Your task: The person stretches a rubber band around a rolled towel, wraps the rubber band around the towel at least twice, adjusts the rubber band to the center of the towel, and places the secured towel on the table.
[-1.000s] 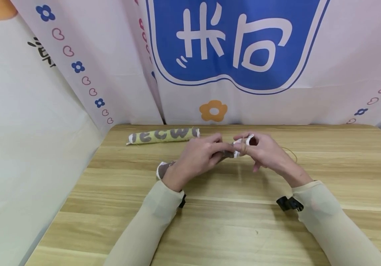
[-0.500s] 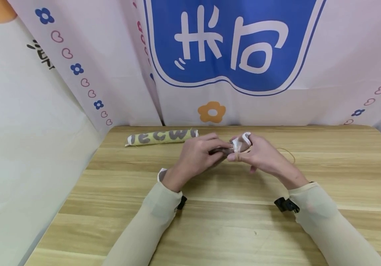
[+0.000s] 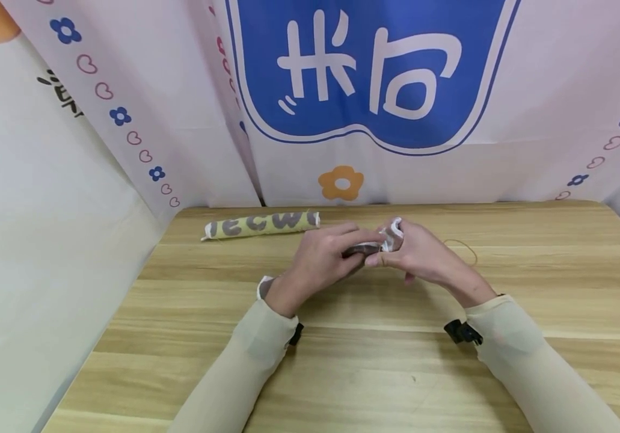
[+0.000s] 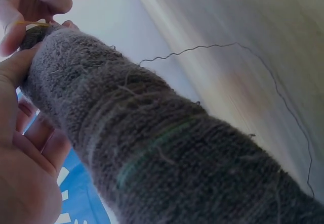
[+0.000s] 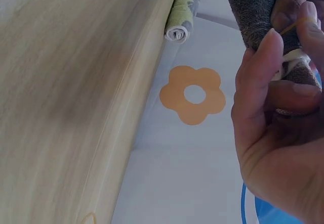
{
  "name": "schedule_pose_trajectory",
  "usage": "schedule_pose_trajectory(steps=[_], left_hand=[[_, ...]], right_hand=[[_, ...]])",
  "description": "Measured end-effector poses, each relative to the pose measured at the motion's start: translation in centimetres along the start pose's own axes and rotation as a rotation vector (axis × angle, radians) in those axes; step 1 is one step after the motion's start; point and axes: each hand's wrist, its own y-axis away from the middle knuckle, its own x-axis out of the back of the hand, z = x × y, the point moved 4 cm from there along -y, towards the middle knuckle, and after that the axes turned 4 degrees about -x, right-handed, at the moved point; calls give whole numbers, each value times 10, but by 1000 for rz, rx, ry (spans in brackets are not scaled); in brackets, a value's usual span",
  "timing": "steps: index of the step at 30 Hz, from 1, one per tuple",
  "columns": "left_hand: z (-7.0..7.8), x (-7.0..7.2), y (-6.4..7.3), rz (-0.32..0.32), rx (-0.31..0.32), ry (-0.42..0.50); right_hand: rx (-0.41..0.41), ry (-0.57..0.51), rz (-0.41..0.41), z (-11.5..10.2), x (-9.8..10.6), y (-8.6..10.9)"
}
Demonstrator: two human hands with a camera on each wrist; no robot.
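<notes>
A rolled grey-brown towel [image 4: 126, 107] with white edging spans both hands above the table. Its far end [image 3: 393, 236] pokes out by the right hand in the head view; the other end [image 3: 264, 287] shows behind the left wrist. My left hand [image 3: 320, 255] grips the roll with curled fingers. My right hand [image 3: 426, 255] pinches near the far end, its thumb below the roll. A thin yellow rubber band [image 5: 292, 28] is stretched at the fingers there, seen also in the left wrist view. Whether it circles the roll is hard to tell.
A yellow rolled towel [image 3: 261, 225] with grey lettering lies at the back left of the wooden table [image 3: 385, 373]. Another rubber band [image 3: 463, 248] rests on the tabletop beside the right forearm. A white printed curtain [image 3: 201, 162] hangs behind the table.
The right thumb has shifted from on top of the towel roll to underneath it, and the right hand has come slightly left. The left hand keeps its hold. The head view has turned slightly.
</notes>
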Motion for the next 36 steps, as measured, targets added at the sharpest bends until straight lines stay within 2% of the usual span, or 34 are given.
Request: schedule_pose_trajectory(steps=[9,14,19,24,36], left_hand=[[3,-4,1,12,-33,-9],[4,-5,-1,23,-40,17],[4,-5,-1,14,-8,30],[2,-6,0,32,41,40],[4,-10,1,61,13,-34]], right_hand=[[38,50,-21,-4,0,0],[40,63,-38,-6,-1,2],[9,58,-39,-5,1,3],[5,40,-43,-6,4,3],[18,21,-59,-8,5,4]])
